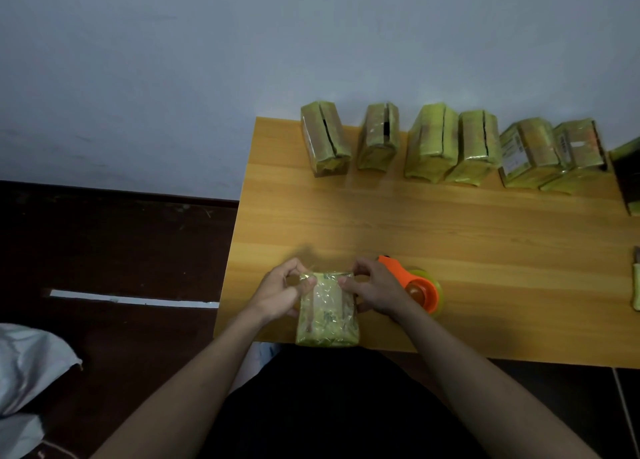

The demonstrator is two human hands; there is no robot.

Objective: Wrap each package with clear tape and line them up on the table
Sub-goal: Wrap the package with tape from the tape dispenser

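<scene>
I have the package (327,311) at the near edge of the table (450,223), toward its near left corner, its end slightly overhanging. My left hand (282,290) pinches its far left corner between thumb and curled fingers, and my right hand (372,290) pinches the far right corner the same way; I judge I am pressing the tape down over that far end. The package already shines with wrap, so this one looks nearly finished. Along the far edge stand six wrapped packages (429,143) in a row, some touching, some apart, and the tip of a seventh (625,152) shows at the right edge of view. What remains is to finish this one and stand it in the row. One orange tape dispenser (415,287) lies just beside my right hand. I cannot identify the small thing (636,287) at the right edge.
</scene>
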